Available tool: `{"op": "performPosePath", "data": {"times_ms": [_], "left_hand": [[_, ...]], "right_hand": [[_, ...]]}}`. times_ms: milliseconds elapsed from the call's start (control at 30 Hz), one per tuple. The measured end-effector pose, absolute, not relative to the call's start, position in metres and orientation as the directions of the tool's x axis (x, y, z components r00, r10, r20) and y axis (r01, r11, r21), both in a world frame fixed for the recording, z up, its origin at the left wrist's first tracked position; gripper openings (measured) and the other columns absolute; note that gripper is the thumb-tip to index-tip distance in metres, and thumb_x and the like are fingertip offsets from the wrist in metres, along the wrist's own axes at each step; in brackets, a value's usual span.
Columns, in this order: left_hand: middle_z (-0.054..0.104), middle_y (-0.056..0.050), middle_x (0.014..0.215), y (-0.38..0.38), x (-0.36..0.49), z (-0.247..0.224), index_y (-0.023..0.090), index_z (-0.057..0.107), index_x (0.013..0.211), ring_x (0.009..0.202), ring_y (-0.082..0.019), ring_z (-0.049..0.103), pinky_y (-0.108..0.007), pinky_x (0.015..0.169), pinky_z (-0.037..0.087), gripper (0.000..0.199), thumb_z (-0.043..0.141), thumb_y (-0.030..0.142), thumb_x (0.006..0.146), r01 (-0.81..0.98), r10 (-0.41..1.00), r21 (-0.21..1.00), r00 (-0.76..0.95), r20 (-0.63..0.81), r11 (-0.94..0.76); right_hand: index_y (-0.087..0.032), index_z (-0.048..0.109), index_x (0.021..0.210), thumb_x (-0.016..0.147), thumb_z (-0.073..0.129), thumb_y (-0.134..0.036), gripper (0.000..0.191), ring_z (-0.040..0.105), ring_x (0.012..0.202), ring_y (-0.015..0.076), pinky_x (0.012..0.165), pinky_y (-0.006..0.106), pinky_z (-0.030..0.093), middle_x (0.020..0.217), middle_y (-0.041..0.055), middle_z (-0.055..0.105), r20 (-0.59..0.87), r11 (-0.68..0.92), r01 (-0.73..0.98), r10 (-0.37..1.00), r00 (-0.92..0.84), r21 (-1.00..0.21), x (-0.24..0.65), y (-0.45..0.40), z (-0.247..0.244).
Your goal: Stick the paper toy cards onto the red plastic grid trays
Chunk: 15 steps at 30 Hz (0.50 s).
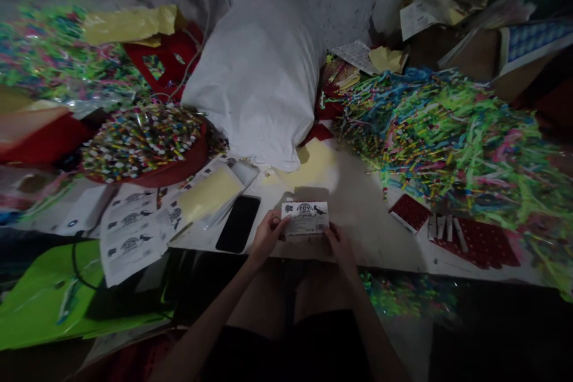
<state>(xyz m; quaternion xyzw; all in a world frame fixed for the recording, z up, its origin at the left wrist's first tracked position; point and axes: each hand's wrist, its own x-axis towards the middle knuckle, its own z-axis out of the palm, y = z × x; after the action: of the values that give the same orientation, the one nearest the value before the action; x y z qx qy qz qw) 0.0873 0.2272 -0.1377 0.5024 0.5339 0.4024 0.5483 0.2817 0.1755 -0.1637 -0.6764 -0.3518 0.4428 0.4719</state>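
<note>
A small white printed card (305, 218) with the words "TOY CANDY" is held near the table's front edge, just in front of me. My left hand (268, 231) pinches its left edge between thumb and fingers. At the card's lower right corner, my right hand (338, 243) grips it with thumb and fingertips. The card lies nearly flat, its print facing up, with a dark red strip showing along its top edge. A black phone (239, 224) rests on the table left of my left hand.
A white sack (264, 77) stands behind the card. Left are a red basin (174, 168) of colourful beaded pieces and printed sheets (132, 242). Right are a pile of bright streamers (461, 137), a dark red packet (410, 213) and several clothespins (441, 228).
</note>
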Motion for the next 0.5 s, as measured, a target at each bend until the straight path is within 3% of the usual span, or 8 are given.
{"op": "performPosePath", "data": {"times_ms": [167,267,367,500], "left_hand": [[0.042,0.011,0.054,0.215,0.08,-0.133,0.019,0.05,0.093,0.04,-0.007,0.046,-0.018,0.041,0.037,0.041,0.062,0.052,0.073,0.085,0.981,0.982,0.087,-0.175,0.168],[0.045,0.01,0.052,0.209,0.075,-0.138,0.019,0.049,0.099,0.042,-0.009,0.049,-0.02,0.043,0.039,0.039,0.055,0.052,0.079,0.169,0.984,0.977,0.098,-0.15,0.132],[0.051,0.008,0.054,0.203,0.075,-0.139,0.02,0.044,0.105,0.045,-0.011,0.052,-0.022,0.045,0.041,0.04,0.048,0.052,0.083,0.207,0.985,0.972,0.106,-0.134,0.11],[0.056,0.004,0.066,0.196,0.079,-0.126,0.021,0.045,0.101,0.052,-0.012,0.056,-0.024,0.05,0.046,0.035,0.042,0.051,0.085,0.11,0.999,0.993,0.002,-0.033,0.032]], "right_hand": [[-0.017,0.06,0.08,0.073,0.052,-0.06,0.045,0.058,0.062,0.0166,0.056,0.027,0.047,0.068,0.0027,0.064,-0.208,-0.237,0.08,0.941,0.267,-0.968,0.274,0.166,-0.15],[-0.018,0.057,0.081,0.076,0.053,-0.056,0.038,0.056,0.061,0.0141,0.057,0.025,0.047,0.069,0.0008,0.062,-0.145,-0.17,0.097,0.965,0.219,-0.981,0.267,0.157,-0.134],[-0.019,0.056,0.091,0.084,0.051,-0.042,0.025,0.059,0.072,0.0134,0.065,0.025,0.05,0.083,0.0032,0.062,0.083,0.044,0.24,0.984,0.156,-0.97,0.257,0.142,-0.115],[-0.02,0.053,0.101,0.09,0.045,-0.026,0.014,0.059,0.085,0.0131,0.075,0.026,0.051,0.095,0.006,0.06,0.409,0.358,0.458,0.913,0.012,-0.814,0.244,0.121,-0.089]]}}
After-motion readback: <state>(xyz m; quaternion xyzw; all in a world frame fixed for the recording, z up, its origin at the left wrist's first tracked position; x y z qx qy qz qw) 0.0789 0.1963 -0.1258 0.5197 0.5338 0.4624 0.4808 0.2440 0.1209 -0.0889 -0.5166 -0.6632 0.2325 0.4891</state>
